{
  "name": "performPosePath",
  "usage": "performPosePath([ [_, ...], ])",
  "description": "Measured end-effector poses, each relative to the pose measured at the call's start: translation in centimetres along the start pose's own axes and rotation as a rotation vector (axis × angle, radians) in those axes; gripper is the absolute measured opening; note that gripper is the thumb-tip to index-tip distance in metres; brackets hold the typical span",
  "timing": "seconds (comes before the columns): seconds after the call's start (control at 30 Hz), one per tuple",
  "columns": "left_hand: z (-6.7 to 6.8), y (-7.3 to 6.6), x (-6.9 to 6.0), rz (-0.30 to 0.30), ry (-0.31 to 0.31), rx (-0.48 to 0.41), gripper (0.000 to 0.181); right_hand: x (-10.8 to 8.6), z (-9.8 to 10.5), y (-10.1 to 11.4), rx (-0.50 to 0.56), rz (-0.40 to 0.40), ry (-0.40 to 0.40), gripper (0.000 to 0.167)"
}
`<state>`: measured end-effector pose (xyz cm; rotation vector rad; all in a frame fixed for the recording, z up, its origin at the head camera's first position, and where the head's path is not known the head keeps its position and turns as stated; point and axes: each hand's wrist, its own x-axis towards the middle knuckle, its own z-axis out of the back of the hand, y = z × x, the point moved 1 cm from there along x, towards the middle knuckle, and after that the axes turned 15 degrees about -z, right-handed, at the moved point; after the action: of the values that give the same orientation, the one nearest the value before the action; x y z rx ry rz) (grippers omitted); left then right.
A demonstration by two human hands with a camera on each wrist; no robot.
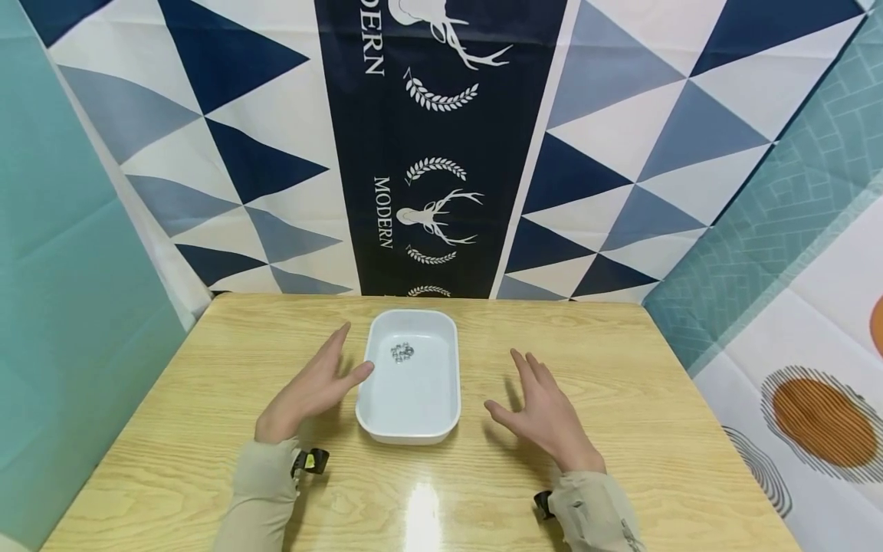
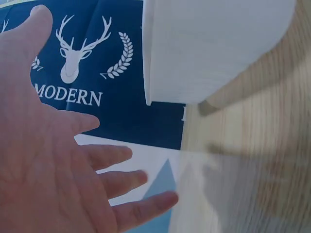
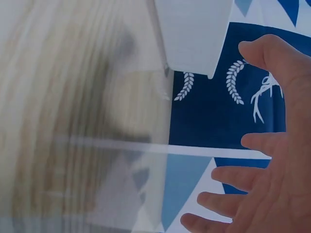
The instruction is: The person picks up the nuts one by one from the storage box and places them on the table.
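White tray point(image 1: 411, 400), mid-frame
Your left hand point(image 1: 312, 391) and right hand point(image 1: 545, 414) flank it, fingers spread, grasping nothing; shiny pieces point(image 1: 402, 352) lie upper left inside, probably walled against scattering

Tray point(image 1: 414, 402) on table point(image 1: 593, 345), w/ table showing all round it. Bits point(image 1: 402, 352) bunched in tray, far L part. L hand point(image 1: 310, 392) just L of tray, thumb tip overlapping tray's L rim in head view; contact unclear. R hand point(image 1: 543, 414) R of tray, apart. Backdrop point(image 1: 428, 138) behind tray; L drape point(image 1: 76, 276) & R drape point(image 1: 779, 307) well off to tray's L & R resp.
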<state>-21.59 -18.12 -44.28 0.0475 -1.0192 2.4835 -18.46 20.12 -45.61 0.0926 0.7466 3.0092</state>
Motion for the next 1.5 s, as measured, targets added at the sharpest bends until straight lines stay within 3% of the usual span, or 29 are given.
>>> performPosePath([
  [0.37, -0.2, -0.5, 0.4, 0.057, -0.025, 0.044, 0.097, 0.2, -0.1, 0.8, 0.013, 0.020, -0.018, 0.099],
  [0.73, -0.6, -0.3, 0.9, 0.179, 0.015, 0.098, 0.109, 0.5, -0.3, 2.0, 0.020, 0.031, -0.007, 0.096],
  [0.87, -0.8, -0.3, 1.2, 0.182, 0.016, 0.125, 0.108, 0.6, -0.4, 2.3, 0.025, 0.026, 0.002, 0.096],
  [1.3, -0.9, -1.0, 1.1, 0.147, -0.032, 0.098, 0.039, 0.6, -0.6, 2.2, 0.012, 0.036, 0.011, 0.095],
  [1.5, -1.1, -1.0, 1.0, 0.160, -0.056, 0.083, 0.028, 1.6, 0.4, 2.6, -0.011, 0.066, 0.004, 0.094],
])
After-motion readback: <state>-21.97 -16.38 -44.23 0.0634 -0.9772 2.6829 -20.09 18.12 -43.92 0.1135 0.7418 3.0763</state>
